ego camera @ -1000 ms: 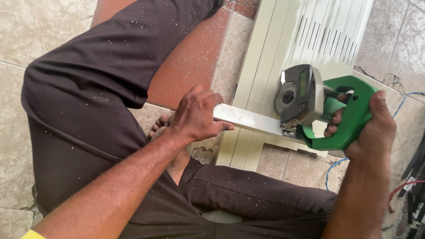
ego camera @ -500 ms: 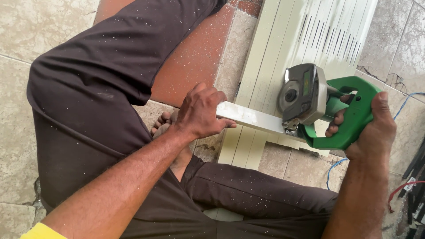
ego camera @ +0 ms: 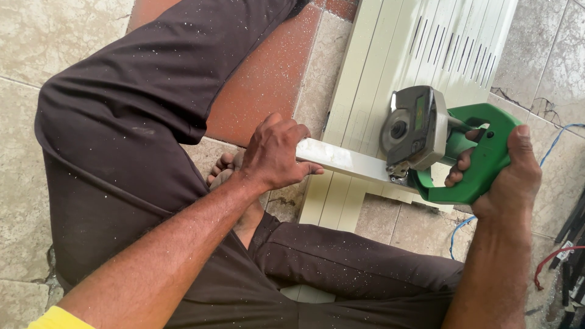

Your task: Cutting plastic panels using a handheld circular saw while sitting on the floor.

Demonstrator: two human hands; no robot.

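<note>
My left hand (ego camera: 275, 152) grips one end of a pale rectangular metal bar (ego camera: 344, 162) and holds it across a stack of cream slatted panels (ego camera: 390, 55). My right hand (ego camera: 509, 170) is closed around the green handle of a power cutter (ego camera: 481, 164). The cutter's grey blade guard (ego camera: 414, 128) sits on the bar's right end. I am sitting on the floor with my legs in dark trousers (ego camera: 134, 103) folded around the work, and a bare foot (ego camera: 222, 170) shows under my left hand.
The floor is beige and red tile (ego camera: 268, 73) dusted with white specks. A blue cable (ego camera: 557, 137) runs along the right side. Dark strips and a red wire (ego camera: 570, 256) lie at the right edge.
My hands, the bar and the cutter hold the same positions relative to each other; only the view has shifted slightly.
</note>
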